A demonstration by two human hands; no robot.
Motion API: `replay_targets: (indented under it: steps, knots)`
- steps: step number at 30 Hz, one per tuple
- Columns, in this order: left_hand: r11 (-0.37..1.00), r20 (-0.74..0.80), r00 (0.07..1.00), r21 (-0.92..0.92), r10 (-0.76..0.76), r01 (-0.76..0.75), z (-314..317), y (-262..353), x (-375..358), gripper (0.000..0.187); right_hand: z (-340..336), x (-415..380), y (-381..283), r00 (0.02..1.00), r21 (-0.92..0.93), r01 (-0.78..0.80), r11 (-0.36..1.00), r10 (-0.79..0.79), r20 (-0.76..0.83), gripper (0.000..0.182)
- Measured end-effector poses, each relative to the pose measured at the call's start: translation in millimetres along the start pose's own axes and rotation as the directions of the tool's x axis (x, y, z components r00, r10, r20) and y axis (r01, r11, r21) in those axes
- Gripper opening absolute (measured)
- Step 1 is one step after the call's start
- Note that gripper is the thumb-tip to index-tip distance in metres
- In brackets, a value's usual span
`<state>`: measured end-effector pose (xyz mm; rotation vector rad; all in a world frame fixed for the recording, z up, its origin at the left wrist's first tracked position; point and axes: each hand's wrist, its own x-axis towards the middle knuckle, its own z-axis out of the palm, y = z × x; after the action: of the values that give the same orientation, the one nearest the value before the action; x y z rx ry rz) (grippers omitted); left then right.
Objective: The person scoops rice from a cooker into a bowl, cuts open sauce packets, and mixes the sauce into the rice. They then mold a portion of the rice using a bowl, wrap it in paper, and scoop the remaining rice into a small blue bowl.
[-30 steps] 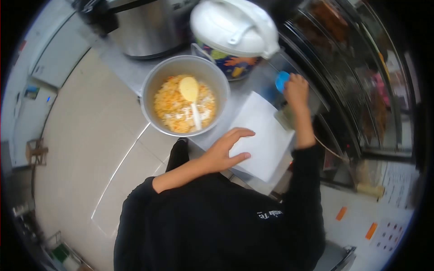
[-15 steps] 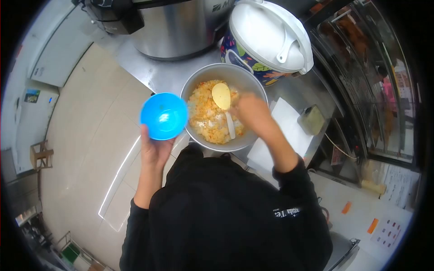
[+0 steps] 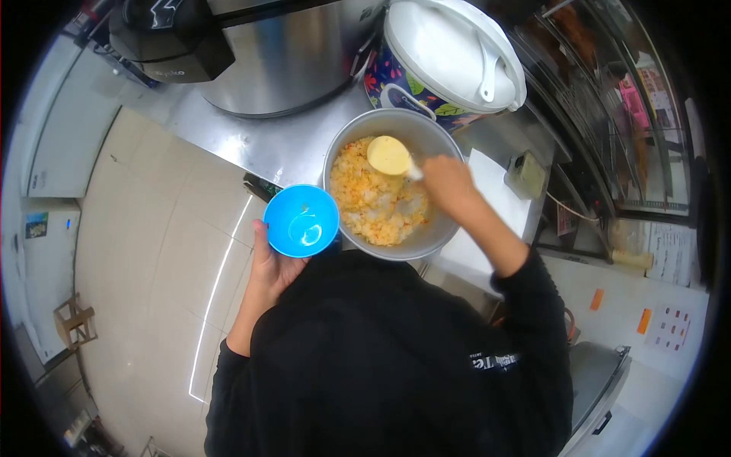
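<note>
My left hand [image 3: 274, 266] holds a blue bowl [image 3: 301, 221] by its side and underside, thumb near the rim. The bowl is tilted so its inside faces up, with only a few small specks in it. Close beside it is a round metal pot [image 3: 333, 152] containing orange-and-white cooked rice [image 3: 373, 202]. My right hand [image 3: 448, 185] is over the pot's right side, closed around the white handle of a rice paddle [image 3: 389, 155] with a pale yellow head. The paddle's head is over the rice at the back of the pot.
A large steel cooker [image 3: 278, 65] stands behind on the metal counter [image 3: 221, 145]. Near the pot is a patterned rice cooker [image 3: 403, 84] with a white lid. White paper [image 3: 487, 198] and a small greenish container [image 3: 525, 177] lie to the right. A glass-fronted cabinet [image 3: 640, 152] stands beyond.
My right hand has taken hold of the paddle's handle, which was lying toward the front of the rice, and swung it to the right. The view has shifted, and the bowl appears lower.
</note>
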<state>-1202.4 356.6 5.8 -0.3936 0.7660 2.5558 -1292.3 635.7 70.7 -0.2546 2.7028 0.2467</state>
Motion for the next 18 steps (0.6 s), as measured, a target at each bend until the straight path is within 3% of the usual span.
replay_targets:
  steps: [2,5,8,11,14,17,18]
  knots:
    - [0.998,0.039,0.998,0.040,-0.051,0.050,-1.6,5.9,-0.1,0.095,-6.7,-2.0,12.7,0.971,-0.074,-0.092,0.993,0.073,-0.227,0.018]
    - [0.995,0.063,0.994,0.050,-0.090,0.087,0.4,12.0,2.7,0.095,14.0,22.7,16.4,0.839,-0.271,0.008,0.963,-0.154,-0.521,0.018]
    - [0.995,0.058,0.994,0.039,-0.096,0.093,3.6,14.7,3.9,0.095,21.6,32.6,10.9,0.824,-0.156,0.169,0.973,-0.226,-0.520,0.023]
    - [0.993,0.039,0.994,0.063,-0.104,0.102,-0.2,17.0,5.0,0.095,31.8,16.3,-2.4,0.905,-0.085,0.251,0.964,-0.264,-0.333,0.030]
    - [0.995,0.018,0.996,0.040,-0.089,0.088,1.7,14.4,5.1,0.094,37.2,-19.6,-23.9,0.915,-0.009,0.346,0.938,-0.339,-0.217,0.033]
    - [0.998,0.014,0.998,0.008,-0.069,0.068,6.5,13.3,6.1,0.092,38.2,-46.7,-31.6,0.914,0.198,0.351,0.915,-0.289,-0.286,0.034]
    - [0.998,0.016,0.998,0.001,-0.064,0.064,7.7,13.3,6.7,0.091,38.7,-48.4,-29.6,0.933,0.252,0.323,0.912,-0.263,-0.245,0.035]
